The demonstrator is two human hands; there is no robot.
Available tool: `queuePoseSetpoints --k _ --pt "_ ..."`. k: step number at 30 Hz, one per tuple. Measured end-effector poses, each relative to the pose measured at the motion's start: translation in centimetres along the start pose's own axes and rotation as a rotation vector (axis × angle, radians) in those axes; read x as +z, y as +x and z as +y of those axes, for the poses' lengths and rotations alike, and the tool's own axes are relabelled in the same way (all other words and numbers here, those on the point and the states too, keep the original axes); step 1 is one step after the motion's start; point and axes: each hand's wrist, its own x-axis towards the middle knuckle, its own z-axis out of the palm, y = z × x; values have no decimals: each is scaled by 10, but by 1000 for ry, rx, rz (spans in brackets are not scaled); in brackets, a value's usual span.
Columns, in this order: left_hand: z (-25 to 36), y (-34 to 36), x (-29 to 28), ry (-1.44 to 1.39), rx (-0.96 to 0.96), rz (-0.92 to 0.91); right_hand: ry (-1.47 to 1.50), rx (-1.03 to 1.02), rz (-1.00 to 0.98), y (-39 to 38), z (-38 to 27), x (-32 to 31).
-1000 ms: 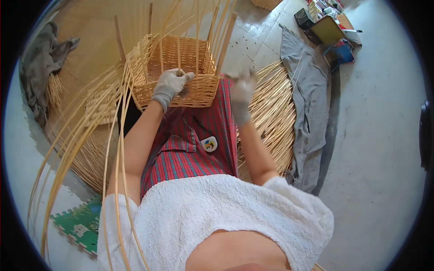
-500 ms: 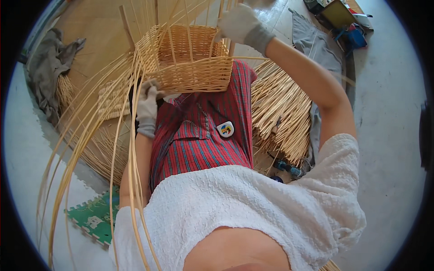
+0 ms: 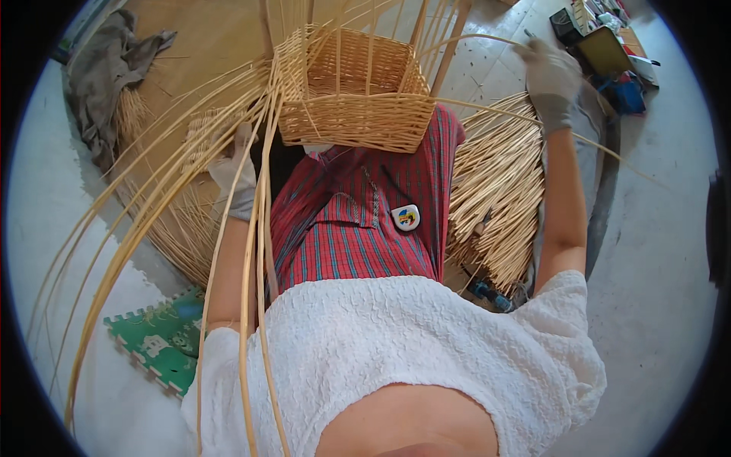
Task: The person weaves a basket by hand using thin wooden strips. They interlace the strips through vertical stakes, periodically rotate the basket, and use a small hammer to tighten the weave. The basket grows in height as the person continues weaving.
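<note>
Gripping a long cane strand [image 3: 487, 107], the gloved right hand [image 3: 550, 80] draws it out to the right from the square wicker basket [image 3: 354, 91] resting on the lap. By my reading, weaving is under way. Whether the gloved left hand [image 3: 237, 171], low among the loose canes [image 3: 152, 228] at the basket's left side, grips any is unclear. A small round badge [image 3: 406, 217] sits on the red plaid cloth [image 3: 343, 244]; a green foam mat [image 3: 164, 343] lies on the floor lower left.

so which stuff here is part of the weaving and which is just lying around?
In use:
- wicker basket on the lap
- long cane strand pulled by the gloved right hand
- loose canes by the gloved left hand
- cane bundle

Lying about:
- grey cloth
- green foam mat
- boxes, top right
</note>
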Motion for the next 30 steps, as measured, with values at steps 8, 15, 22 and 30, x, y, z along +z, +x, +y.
queuePoseSetpoints --k 8,15,22,30 --pt "2 -16 -26 540 54 -41 -78 156 635 0 -110 -30" --pt "8 -54 -54 -112 -543 -370 1398 -667 -35 -57 -395 -81" --pt "110 -11 91 423 287 -557 1040 -821 -393 -71 -379 -86" --pt "92 8 78 -15 117 -307 2348 496 -41 -50 -236 66"
